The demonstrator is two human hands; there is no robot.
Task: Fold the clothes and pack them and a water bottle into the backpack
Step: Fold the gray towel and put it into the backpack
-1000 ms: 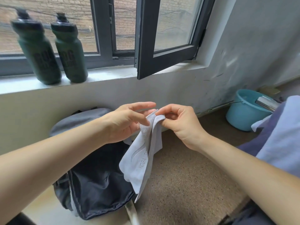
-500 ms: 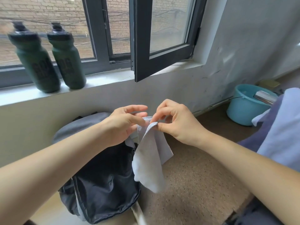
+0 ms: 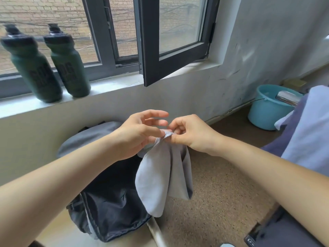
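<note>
A: What are the hands doing?

B: They meet in mid-air. The left hand [image 3: 138, 134] pinches the top edge of a small grey garment [image 3: 160, 175] under its thumb, with its two upper fingers stretched out free. The right hand [image 3: 192, 134] has its fingers curled and nips the same edge, just beside the left thumb.

A: And the garment itself?

B: It hangs limp from that pinch in two soft lobes, in front of the backpack's right side.

A: Where is the backpack?

B: The backpack [image 3: 110, 202], dark with a grey top, sits against the wall under the windowsill [image 3: 110, 84], below the left forearm. I cannot tell whether it is open.

A: The bottles?

B: A dark green bottle [image 3: 32, 68] and a second bottle [image 3: 69, 65] stand upright, side by side, at the left of the windowsill, well apart from the hands.

A: Anything else?

B: More blue clothes [image 3: 313, 125] lie at the right edge. A turquoise bucket [image 3: 267, 111] stands on the speckled floor [image 3: 222, 202] near the wall.
</note>
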